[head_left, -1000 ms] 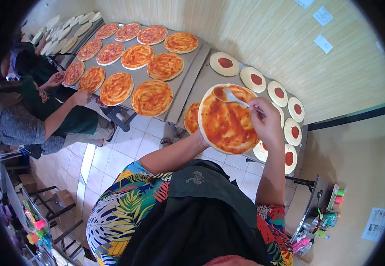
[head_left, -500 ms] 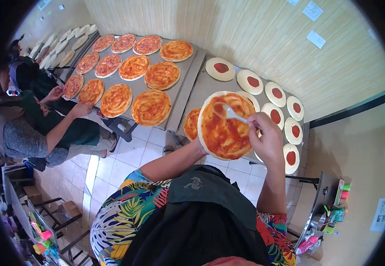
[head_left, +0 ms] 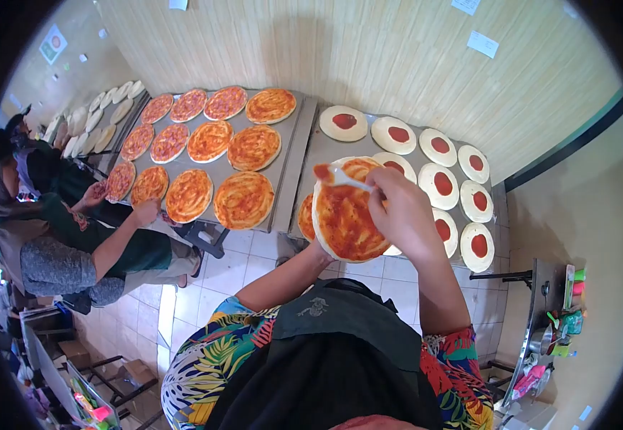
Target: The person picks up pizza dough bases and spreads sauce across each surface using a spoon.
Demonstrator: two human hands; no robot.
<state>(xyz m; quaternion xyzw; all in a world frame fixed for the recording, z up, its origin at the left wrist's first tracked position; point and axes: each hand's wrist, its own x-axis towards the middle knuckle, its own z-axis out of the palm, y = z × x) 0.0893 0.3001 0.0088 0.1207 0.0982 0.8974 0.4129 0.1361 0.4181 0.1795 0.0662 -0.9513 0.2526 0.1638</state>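
My left hand (head_left: 317,255) supports a round pizza base (head_left: 349,223) from below, raised over the near edge of the right-hand table. Its fingers are hidden under the dough. Red sauce covers most of the base's top, leaving a pale rim. In my right hand (head_left: 402,208), closed fingers grip a white spoon (head_left: 346,179) by its handle. The spoon's bowl, red with sauce, is over the far left rim of the base. Part of another sauced pizza base (head_left: 306,217) shows on the table, left of the held one.
On the right table (head_left: 316,147), several pale bases (head_left: 438,183) carry a red sauce spot. Several sauced bases (head_left: 233,147) lie on the left table (head_left: 293,136). A co-worker's hand (head_left: 146,213) is near its front edge. A side table (head_left: 534,315) with containers stands right.
The spoon has moved left across the held base, from its upper middle to its far left rim. My right hand has shifted left with it. The camera view has also shifted slightly.
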